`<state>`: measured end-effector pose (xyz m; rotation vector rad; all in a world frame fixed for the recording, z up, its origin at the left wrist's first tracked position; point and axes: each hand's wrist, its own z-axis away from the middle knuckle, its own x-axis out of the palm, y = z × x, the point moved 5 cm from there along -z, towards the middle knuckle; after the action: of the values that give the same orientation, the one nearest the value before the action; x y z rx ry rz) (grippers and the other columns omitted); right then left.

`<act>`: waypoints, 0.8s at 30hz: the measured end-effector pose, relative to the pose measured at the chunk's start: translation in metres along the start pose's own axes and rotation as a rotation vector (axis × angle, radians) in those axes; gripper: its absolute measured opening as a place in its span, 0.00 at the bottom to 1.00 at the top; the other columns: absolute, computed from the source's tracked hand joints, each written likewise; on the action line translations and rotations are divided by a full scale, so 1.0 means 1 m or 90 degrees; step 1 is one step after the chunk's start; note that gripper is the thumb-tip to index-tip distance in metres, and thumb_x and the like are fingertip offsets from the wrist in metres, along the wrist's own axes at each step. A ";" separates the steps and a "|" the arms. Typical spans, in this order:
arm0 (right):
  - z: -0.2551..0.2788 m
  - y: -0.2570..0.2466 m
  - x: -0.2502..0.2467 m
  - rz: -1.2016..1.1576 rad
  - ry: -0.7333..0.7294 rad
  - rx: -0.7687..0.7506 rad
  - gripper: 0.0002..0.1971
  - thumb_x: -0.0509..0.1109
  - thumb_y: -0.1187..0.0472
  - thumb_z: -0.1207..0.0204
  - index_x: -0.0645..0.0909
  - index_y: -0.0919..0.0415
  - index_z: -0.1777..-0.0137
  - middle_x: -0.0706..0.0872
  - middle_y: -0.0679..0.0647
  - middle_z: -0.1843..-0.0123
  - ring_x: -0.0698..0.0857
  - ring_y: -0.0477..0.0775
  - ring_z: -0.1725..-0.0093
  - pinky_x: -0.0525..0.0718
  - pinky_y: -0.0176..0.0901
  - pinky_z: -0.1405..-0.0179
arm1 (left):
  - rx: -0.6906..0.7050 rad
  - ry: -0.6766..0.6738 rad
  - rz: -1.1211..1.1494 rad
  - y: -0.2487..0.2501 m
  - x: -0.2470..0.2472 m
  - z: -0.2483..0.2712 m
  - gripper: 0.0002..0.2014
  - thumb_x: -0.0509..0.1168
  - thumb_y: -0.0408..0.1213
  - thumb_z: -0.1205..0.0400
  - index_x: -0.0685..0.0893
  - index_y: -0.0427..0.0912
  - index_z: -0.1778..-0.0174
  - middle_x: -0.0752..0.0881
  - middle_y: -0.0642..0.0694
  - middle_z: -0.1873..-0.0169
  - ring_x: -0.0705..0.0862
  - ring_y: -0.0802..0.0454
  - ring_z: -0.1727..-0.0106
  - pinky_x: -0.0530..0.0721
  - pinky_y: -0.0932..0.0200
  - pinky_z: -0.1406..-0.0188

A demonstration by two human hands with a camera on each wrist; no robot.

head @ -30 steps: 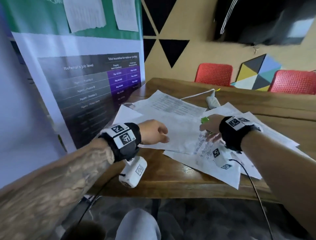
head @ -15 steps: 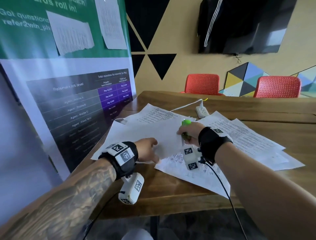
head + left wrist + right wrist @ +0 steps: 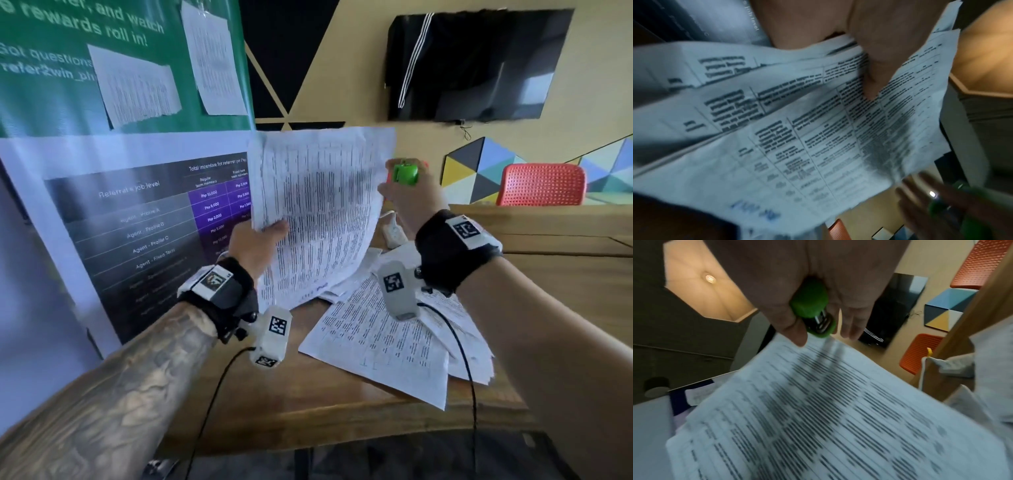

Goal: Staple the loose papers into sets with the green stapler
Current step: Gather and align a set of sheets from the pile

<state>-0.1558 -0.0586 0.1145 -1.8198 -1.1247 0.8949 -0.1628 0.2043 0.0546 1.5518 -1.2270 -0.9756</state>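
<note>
Papers [image 3: 318, 212] that lay flat on the wooden table [image 3: 308, 404] half a second ago are now up in the air. The left hand [image 3: 255, 245] has picked up a few sheets and holds them standing tall, pinched at their lower left edge, with the thumb on the front. The left wrist view shows the thumb [image 3: 875, 65] pressing across several sheets that fan apart a little.

The green stapler [image 3: 405, 174] has come up too. The right hand [image 3: 409, 198] holds it with fingers wrapped around it, just beside the sheets at about 3 o'clock from them. In the right wrist view its metal mouth [image 3: 823, 324] points at the top edge of the sheets, very near but not biting yet.

More loose sheets [image 3: 387, 342] lie on the table at about 5 o'clock from the lifted ones.

So one set looks picked and ready. Next the sheets likely need their corners lined up, since they look a bit uneven, and then the stapler can bite a corner.
</note>
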 end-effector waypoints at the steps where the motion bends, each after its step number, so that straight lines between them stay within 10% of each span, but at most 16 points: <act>1: 0.000 0.005 0.000 0.028 -0.034 0.009 0.16 0.75 0.64 0.24 0.78 0.53 0.39 0.83 0.50 0.55 0.81 0.51 0.60 0.85 0.43 0.58 | -0.011 -0.005 0.037 0.005 -0.002 -0.003 0.06 0.72 0.37 0.17 0.89 0.43 0.45 0.90 0.49 0.48 0.87 0.59 0.56 0.84 0.75 0.53; 3: 0.001 0.020 0.004 0.047 -0.111 0.042 0.25 0.77 0.64 0.25 0.75 0.57 0.29 0.84 0.52 0.52 0.83 0.54 0.53 0.86 0.49 0.46 | -0.031 -0.001 0.075 0.014 -0.004 -0.005 0.11 0.74 0.39 0.19 0.89 0.41 0.42 0.85 0.45 0.32 0.82 0.52 0.30 0.70 0.54 0.23; 5: 0.002 0.025 0.005 0.055 -0.127 0.031 0.27 0.77 0.64 0.26 0.75 0.57 0.27 0.85 0.54 0.49 0.85 0.55 0.50 0.86 0.48 0.47 | -0.010 -0.005 0.076 0.026 -0.001 -0.004 0.15 0.73 0.41 0.20 0.88 0.42 0.38 0.80 0.44 0.24 0.72 0.50 0.21 0.62 0.49 0.24; 12: 0.004 0.025 -0.011 -0.062 -0.042 0.058 0.08 0.76 0.67 0.27 0.81 0.54 0.55 0.82 0.51 0.61 0.79 0.51 0.63 0.79 0.44 0.65 | 0.003 -0.011 0.096 0.033 0.002 -0.005 0.07 0.73 0.41 0.20 0.89 0.47 0.48 0.83 0.47 0.29 0.74 0.54 0.27 0.60 0.51 0.27; 16: 0.029 0.064 -0.004 -0.046 -0.087 0.119 0.11 0.77 0.68 0.28 0.82 0.53 0.52 0.86 0.58 0.54 0.84 0.57 0.54 0.86 0.53 0.48 | -0.066 -0.066 0.016 -0.016 0.006 0.010 0.28 0.80 0.55 0.30 0.87 0.44 0.38 0.86 0.44 0.31 0.81 0.50 0.29 0.68 0.42 0.21; 18: 0.036 0.080 0.002 -0.044 -0.102 0.135 0.15 0.78 0.66 0.29 0.82 0.57 0.44 0.86 0.56 0.54 0.84 0.57 0.54 0.87 0.49 0.54 | -0.094 -0.085 -0.009 -0.031 0.012 0.018 0.21 0.81 0.50 0.28 0.89 0.42 0.45 0.88 0.43 0.35 0.82 0.45 0.29 0.71 0.36 0.21; 21: 0.033 0.079 0.006 -0.037 -0.089 0.105 0.23 0.79 0.64 0.30 0.78 0.54 0.36 0.84 0.53 0.53 0.84 0.56 0.54 0.81 0.43 0.59 | -0.103 -0.088 -0.026 -0.034 0.015 0.018 0.21 0.81 0.46 0.28 0.87 0.39 0.44 0.89 0.44 0.41 0.86 0.44 0.37 0.81 0.40 0.29; 24: 0.021 0.048 -0.012 0.035 -0.002 0.026 0.31 0.74 0.67 0.24 0.71 0.50 0.23 0.83 0.52 0.39 0.84 0.49 0.49 0.79 0.34 0.55 | -0.023 -0.046 -0.102 -0.006 0.006 -0.003 0.12 0.78 0.44 0.23 0.89 0.43 0.48 0.90 0.45 0.53 0.89 0.48 0.56 0.86 0.57 0.59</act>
<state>-0.1609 -0.0775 0.0646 -1.8242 -1.0563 0.9455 -0.1575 0.1996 0.0490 1.6177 -1.1409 -1.1602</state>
